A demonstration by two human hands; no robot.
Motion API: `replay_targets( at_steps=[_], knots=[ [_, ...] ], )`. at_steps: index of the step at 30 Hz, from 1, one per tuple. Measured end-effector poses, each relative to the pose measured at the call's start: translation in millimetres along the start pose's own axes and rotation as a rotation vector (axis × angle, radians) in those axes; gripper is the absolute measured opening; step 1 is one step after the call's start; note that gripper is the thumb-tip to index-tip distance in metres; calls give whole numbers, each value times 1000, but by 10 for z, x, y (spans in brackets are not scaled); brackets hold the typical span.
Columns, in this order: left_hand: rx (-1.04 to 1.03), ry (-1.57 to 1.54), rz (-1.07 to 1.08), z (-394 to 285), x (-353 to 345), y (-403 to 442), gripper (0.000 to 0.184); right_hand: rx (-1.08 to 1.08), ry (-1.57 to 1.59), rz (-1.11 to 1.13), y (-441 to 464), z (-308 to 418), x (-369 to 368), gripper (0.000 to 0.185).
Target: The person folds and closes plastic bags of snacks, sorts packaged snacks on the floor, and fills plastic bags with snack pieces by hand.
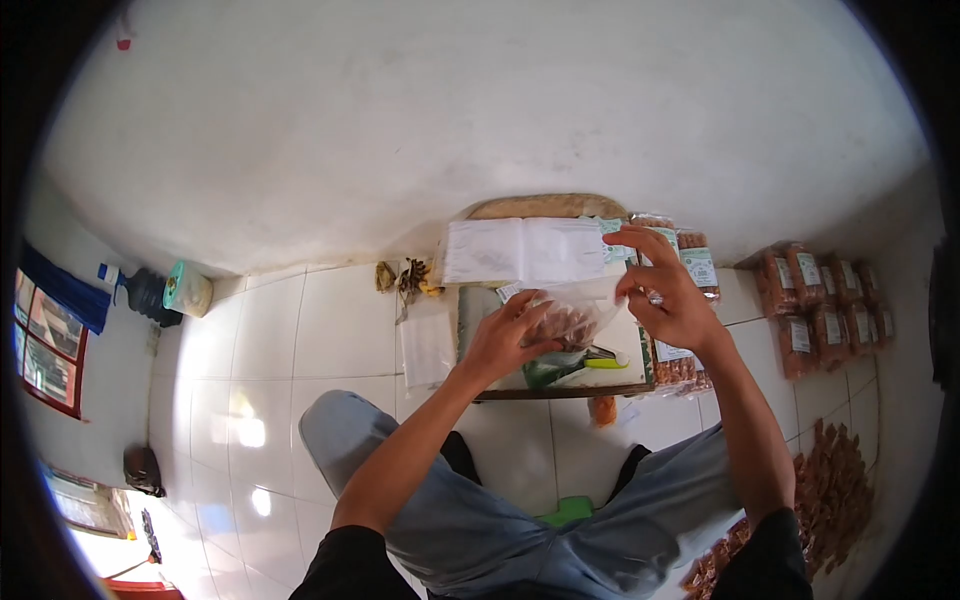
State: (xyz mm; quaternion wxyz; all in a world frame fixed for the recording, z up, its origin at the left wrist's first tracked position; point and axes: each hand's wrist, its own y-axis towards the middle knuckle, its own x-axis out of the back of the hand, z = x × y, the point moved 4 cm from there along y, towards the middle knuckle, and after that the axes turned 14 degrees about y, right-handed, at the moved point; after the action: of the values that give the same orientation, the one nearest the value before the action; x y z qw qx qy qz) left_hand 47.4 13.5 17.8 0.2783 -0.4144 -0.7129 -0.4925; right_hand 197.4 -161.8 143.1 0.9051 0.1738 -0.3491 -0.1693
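My left hand (508,338) is closed around the side of a clear plastic bag (570,318) with brown pieces inside. The thumb and a finger of my right hand (672,292) pinch the bag's edge at its right end, while another finger stretches out above. Beneath the bag stands a low table (630,372). A knife-like tool with a yellow-green handle (604,363) lies on it, just below the bag. At the table's far side is a stack of white plastic sheets or bags (520,250), with green printed labels (612,234) at its right end.
Filled, labelled packs (698,262) sit right of the table, and more packs (822,305) are stacked by the right wall. Loose brown pieces (835,490) are heaped on the floor at lower right. Clear bags (427,348) lie left of the table. A green stool (568,510) shows between my legs.
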Motion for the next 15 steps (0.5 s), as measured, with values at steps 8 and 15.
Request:
replay_targets(
  at_steps=[8, 15],
  knots=[
    [-65, 72, -20, -54, 6, 11, 58, -45, -229, -16, 152, 319, -263, 41],
    [-29, 21, 81, -89, 76, 48, 61, 32, -219, 120, 176, 265, -251, 21]
  ],
)
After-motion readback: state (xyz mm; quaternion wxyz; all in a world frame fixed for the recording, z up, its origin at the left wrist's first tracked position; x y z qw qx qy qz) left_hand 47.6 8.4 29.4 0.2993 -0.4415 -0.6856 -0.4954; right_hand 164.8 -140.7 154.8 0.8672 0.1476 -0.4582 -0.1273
